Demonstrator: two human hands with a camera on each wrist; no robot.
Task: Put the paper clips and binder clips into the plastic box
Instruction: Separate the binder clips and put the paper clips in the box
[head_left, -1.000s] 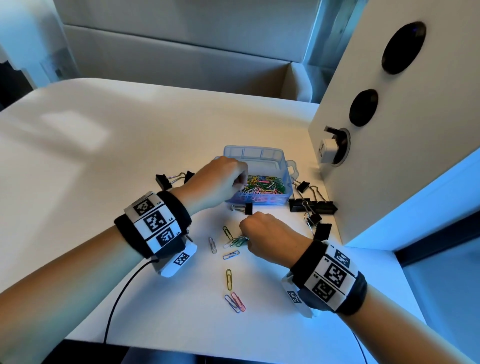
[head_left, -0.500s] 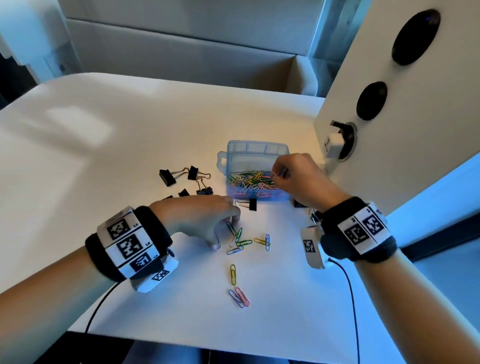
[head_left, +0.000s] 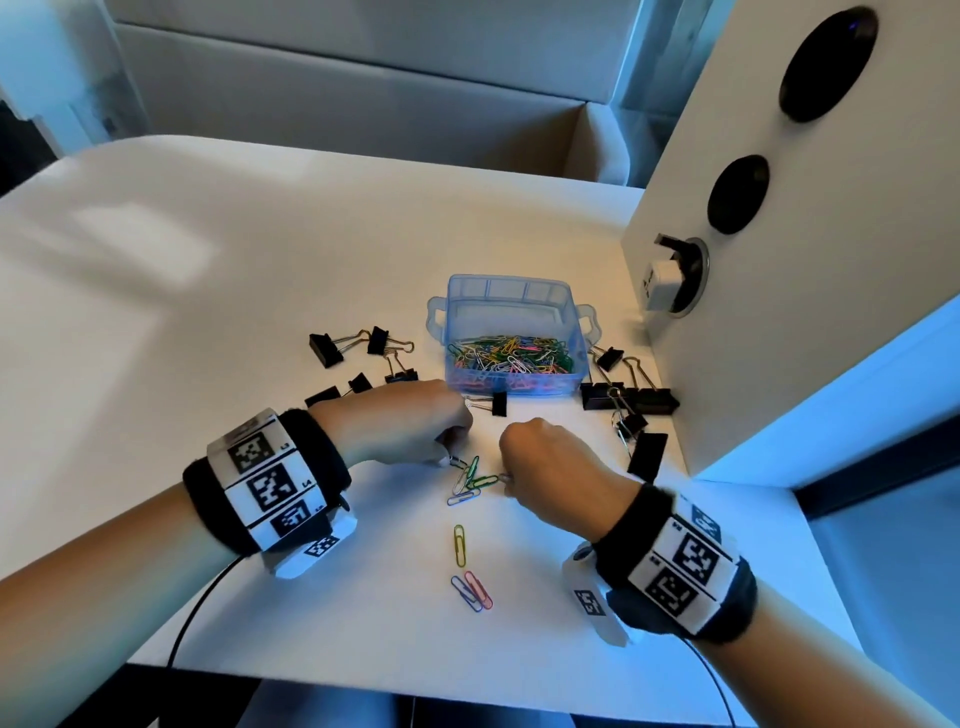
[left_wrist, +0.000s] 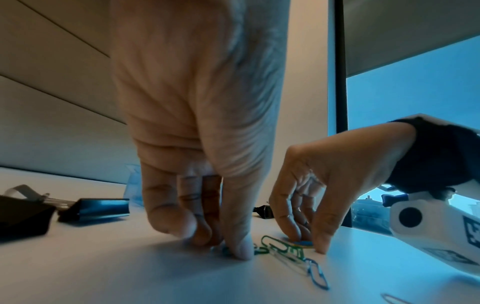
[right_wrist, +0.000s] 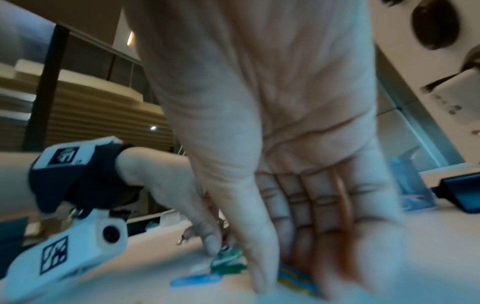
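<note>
- I am bringing my right hand (head_left: 545, 462) back from the plastic box (head_left: 511, 343), its fingers curling onto a yellow paper clip (left_wrist: 302, 244).
- My left hand (head_left: 410, 426) is still pinching the green clips (head_left: 475, 475) mid-counter; gathering continues.

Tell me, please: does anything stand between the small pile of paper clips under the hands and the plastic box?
Yes: one black binder clip lies on the table between the paper clips and the plastic box; lifting over it looks easy.
</note>
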